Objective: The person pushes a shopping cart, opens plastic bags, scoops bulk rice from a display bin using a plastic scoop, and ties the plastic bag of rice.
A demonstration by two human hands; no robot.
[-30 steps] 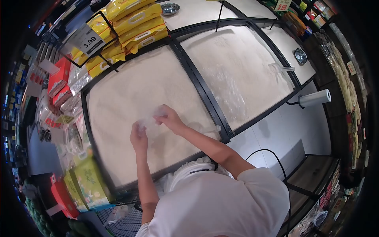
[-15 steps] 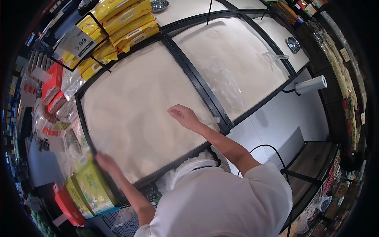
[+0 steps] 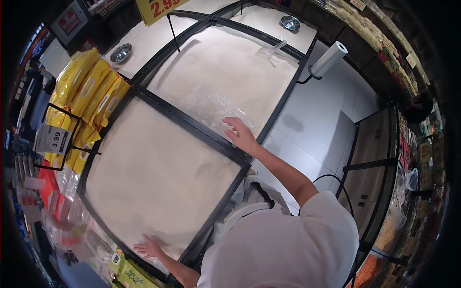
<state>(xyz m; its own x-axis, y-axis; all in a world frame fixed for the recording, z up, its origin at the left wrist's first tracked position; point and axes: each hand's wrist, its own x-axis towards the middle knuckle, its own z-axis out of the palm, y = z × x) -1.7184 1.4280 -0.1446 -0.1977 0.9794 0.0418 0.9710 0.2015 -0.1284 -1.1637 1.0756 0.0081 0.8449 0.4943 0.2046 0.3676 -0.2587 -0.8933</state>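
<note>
Fingers spread, my left hand (image 3: pixel 150 247) is over the near-left corner of a black-framed bin of fine white grain, probably rice (image 3: pixel 153 168). Nothing shows in it. My right hand (image 3: pixel 241 136) is above the black divider (image 3: pixel 192 119) between this bin and the one beyond. Its fingers are loosely bent and apart, with nothing visible in them. Just past it, a crumpled clear plastic bag or sheet (image 3: pixel 211 106) lies on the grain of the second bin (image 3: pixel 225 57). Whether the right fingertips touch the plastic cannot be told.
A clear scoop (image 3: pixel 272 49) rests in the second bin. Metal bowls (image 3: pixel 290 23) (image 3: pixel 121 53) sit in farther bins. Yellow bags (image 3: pixel 89 89) are stacked at left behind a price sign (image 3: pixel 54 139). A plastic bag roll (image 3: pixel 329 60) stands at right; green packages (image 3: pixel 132 273) lie near my left arm.
My view has turned toward the right. My right hand has moved from above the near bin to the divider by the plastic. The left hand has moved from the bin's edge over the grain.
</note>
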